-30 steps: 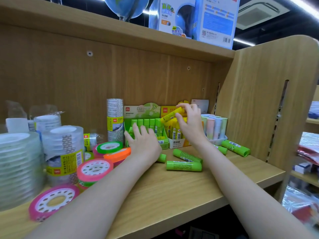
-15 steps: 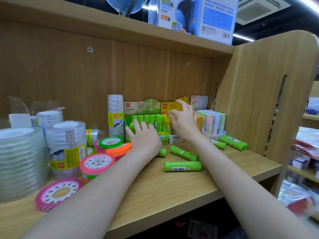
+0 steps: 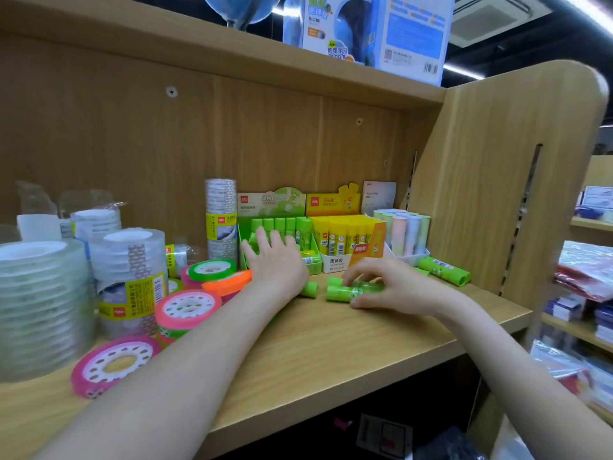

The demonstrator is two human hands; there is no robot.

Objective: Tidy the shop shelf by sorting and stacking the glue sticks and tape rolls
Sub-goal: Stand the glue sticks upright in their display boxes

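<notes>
A: Shelf [image 3: 331, 353] first, what's on it, big to small?

B: Left: 2 wide clear tape stacks [image 3: 36, 300], a smaller wrapped one behind, 1 tall thin stack [image 3: 221, 214] at the back. Then 3 display boxes: green box [image 3: 275, 207], yellow box [image 3: 335, 227], pastel tray [image 3: 406, 234] at the right. Coloured tape rolls: I count 4 clear ones, pink roll [image 3: 114, 363] flat at the front, a pink/green one, an orange, a green-rimmed; more half hidden.

A: Loose glue sticks?

B: Green, lying down. 2 under the right hand [image 3: 394, 287], 1 stub by the left wrist, 1 lone stick [image 3: 444, 270] nr the tray. Maybe another behind, can't tell.

A: Hands?

B: Right hand's fingers curled over the green sticks [image 3: 341, 292] mid-shelf, thumb below, gripping them. Left hand [image 3: 278, 263] flat, fingers spread, resting against the green box front, holding nothing.

A: Vs 0.5 s ago?

B: Right hand was up at the yellow box; now down on the sticks, w/ the 2 sticks side by side. Left hand same spot.
</notes>
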